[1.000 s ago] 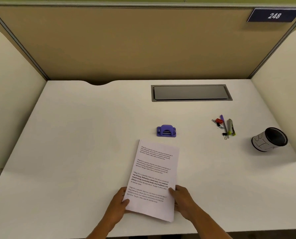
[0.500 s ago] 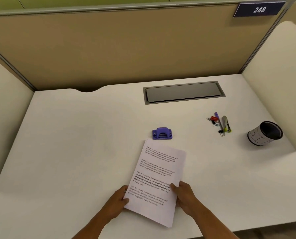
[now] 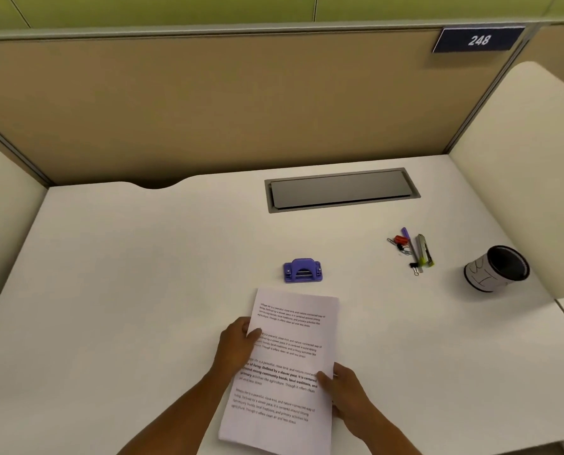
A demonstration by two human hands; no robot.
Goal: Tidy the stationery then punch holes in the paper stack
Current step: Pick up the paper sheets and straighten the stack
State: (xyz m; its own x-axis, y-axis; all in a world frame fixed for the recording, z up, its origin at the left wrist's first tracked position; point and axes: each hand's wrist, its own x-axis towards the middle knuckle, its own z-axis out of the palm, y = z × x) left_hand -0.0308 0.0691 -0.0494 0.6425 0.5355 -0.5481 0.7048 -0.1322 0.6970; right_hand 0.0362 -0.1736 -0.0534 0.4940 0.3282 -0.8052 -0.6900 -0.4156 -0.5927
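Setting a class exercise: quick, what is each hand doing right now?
Left hand: grips the paper stack at its left edge.
Right hand: grips the stack's right edge.

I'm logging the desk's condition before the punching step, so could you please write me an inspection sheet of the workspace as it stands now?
Surface: white desk with a closed grey cable hatch.
Job's things: printed paper stack lies in front of the purple hole punch, apart from it; black pen cup stands at the right.
Clutter: loose pens and binder clips lie on the desk, outside the cup.
Grippers: left hand grips the stack's left edge; right hand grips its right edge.
Cables: nothing seen.
Surroundings: tan partition walls, number plate reading 248.
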